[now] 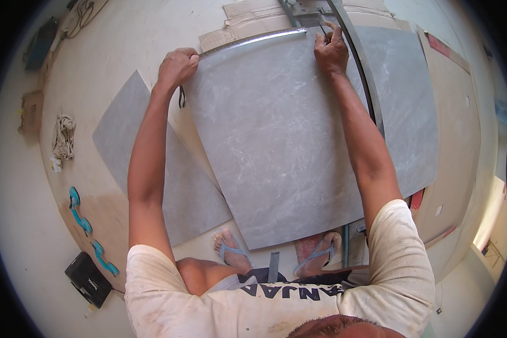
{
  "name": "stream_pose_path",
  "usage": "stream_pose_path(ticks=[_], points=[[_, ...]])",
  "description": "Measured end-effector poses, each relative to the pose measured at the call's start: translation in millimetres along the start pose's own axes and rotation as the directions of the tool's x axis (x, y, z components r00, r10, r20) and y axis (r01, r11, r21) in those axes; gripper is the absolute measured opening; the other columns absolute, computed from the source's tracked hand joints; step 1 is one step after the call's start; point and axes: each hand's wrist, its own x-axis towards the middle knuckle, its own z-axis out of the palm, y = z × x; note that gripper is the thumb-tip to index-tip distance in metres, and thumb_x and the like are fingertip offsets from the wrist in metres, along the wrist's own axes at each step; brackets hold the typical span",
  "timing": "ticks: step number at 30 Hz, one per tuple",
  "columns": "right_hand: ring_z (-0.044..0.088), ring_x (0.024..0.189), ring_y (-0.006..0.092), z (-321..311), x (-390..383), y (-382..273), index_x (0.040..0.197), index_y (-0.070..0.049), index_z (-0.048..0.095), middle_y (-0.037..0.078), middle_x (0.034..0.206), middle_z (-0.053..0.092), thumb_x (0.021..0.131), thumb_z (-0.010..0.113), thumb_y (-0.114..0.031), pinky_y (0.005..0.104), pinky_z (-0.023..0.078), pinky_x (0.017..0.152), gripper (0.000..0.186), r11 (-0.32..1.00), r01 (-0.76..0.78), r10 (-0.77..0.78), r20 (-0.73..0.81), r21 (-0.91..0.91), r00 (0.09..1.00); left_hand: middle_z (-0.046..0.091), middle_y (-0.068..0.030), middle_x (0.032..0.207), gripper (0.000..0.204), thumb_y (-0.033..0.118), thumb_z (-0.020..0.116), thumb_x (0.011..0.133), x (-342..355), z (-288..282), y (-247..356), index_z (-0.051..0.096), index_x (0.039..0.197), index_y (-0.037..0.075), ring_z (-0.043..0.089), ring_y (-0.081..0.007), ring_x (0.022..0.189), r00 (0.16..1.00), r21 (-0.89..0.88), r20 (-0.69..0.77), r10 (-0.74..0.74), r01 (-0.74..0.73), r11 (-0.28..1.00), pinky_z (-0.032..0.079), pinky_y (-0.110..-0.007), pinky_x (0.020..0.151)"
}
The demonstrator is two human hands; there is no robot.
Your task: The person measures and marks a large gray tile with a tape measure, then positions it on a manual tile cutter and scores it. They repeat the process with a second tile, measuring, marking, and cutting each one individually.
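My left hand (178,69) is closed at the far left corner of a large grey tile (276,141), gripping a tape measure whose case is mostly hidden; a dark strap dangles below the fist. The metal blade of the tape measure (259,39) stretches along the tile's far edge toward my right hand. Between the fingers of my right hand (332,53) is a thin dark pencil-like marker (323,29), pointing away from me. Just right of that hand, a long dark metal rail (359,62) runs across the tile surface.
Another grey tile (158,169) lies to the left, partly beside the large one. Flattened cardboard (253,19) is at the far side. Teal suction cups (80,211), a black case (89,280) and a crumpled cloth (63,137) sit on the left. My sandalled feet (232,250) stand at the near edge.
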Motion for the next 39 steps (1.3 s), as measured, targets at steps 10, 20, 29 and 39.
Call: stream_pose_path(ticks=[10, 20, 29, 39], points=[[0.067, 0.09, 0.0243, 3, 4, 8, 0.111, -0.028, 0.073, 0.004, 0.098, 0.067, 0.087, 0.065, -0.027, 0.0374, 0.054, 0.08, 0.025, 0.992, 0.096, -0.09, 0.075, -0.079, 0.993, 0.07, -0.0193, 0.104, 0.039, 0.025, 0.047, 0.081, 10, 4, 17, 0.073, 0.106, 0.009, 0.066, -0.0358, 0.1, 0.997, -0.046, 0.053, -0.057, 0.06, 0.997, 0.05, -0.041, 0.092], [0.068, 0.091, 0.0245, 6, 4, 9, 0.11, -0.029, 0.074, 0.003, 0.101, 0.067, 0.089, 0.066, -0.033, 0.0361, 0.054, 0.081, 0.023, 0.977, 0.124, -0.109, 0.092, -0.173, 0.99, 0.07, -0.0191, 0.104, 0.039, 0.025, 0.048, 0.08, 9, 5, 13, 0.073, 0.106, 0.01, 0.065, -0.0356, 0.101, 0.997, -0.03, 0.048, -0.054, 0.055, 0.998, 0.05, -0.041, 0.093], [0.068, 0.089, 0.0214, 6, 5, 8, 0.108, -0.027, 0.074, 0.001, 0.1, 0.068, 0.092, 0.063, -0.037, 0.036, 0.055, 0.079, 0.022, 0.952, 0.151, -0.13, 0.093, -0.266, 0.987, 0.07, -0.0171, 0.104, 0.039, 0.025, 0.048, 0.079, 10, 4, 15, 0.073, 0.104, 0.01, 0.065, -0.0349, 0.101, 0.997, -0.025, 0.071, -0.035, 0.037, 0.999, 0.05, -0.041, 0.092], [0.068, 0.087, 0.0321, 8, 5, 9, 0.102, -0.021, 0.068, 0.009, 0.101, 0.065, 0.096, 0.054, -0.033, 0.0443, 0.055, 0.076, 0.019, 0.934, 0.212, -0.192, 0.096, -0.287, 0.977, 0.071, -0.0168, 0.106, 0.037, 0.03, 0.053, 0.083, 9, 4, 8, 0.073, 0.105, 0.008, 0.066, -0.0319, 0.1, 0.997, -0.046, 0.072, -0.041, 0.044, 0.998, 0.05, -0.039, 0.091]])
